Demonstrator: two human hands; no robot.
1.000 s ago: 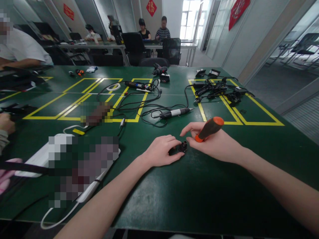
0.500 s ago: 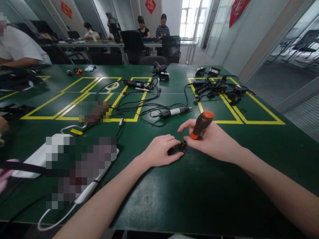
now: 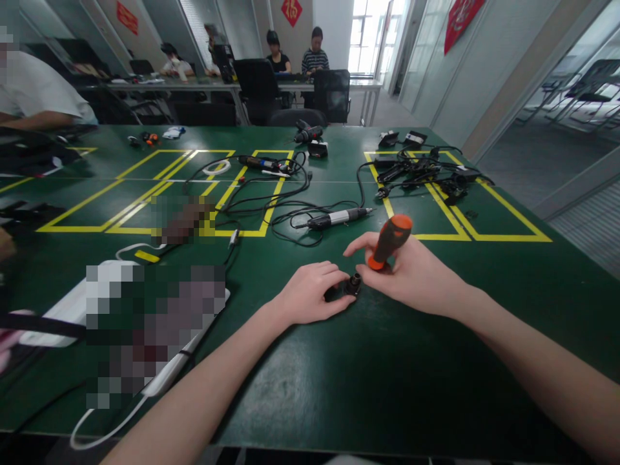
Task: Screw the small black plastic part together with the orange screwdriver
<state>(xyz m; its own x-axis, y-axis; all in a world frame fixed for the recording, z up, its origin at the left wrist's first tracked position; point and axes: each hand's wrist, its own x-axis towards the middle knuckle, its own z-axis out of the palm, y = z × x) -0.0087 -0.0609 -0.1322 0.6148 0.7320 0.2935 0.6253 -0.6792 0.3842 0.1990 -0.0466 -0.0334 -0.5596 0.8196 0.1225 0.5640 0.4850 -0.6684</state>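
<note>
On the green table [image 3: 300, 387], my left hand [image 3: 310, 292] has its thumb and fingers closed around a small black round part [image 3: 353, 283]. That part has a short hollow neck pointing up. My right hand [image 3: 411, 271] is closed on a screwdriver [image 3: 390, 242] with a dark grey and orange handle. The handle leans up and to the right between thumb and fingers. Its shaft cannot be made out. The right thumb tip is close beside the black part; whether they touch is hard to tell.
Beyond my hands lies a grey and black electric screwdriver [image 3: 336, 218] with its cable. Tangled black tools [image 3: 416, 168] lie at far right, a cordless drill [image 3: 307, 132] at the back. At left are a white power strip [image 3: 167, 374] and blurred-out objects. Other people sit farther off.
</note>
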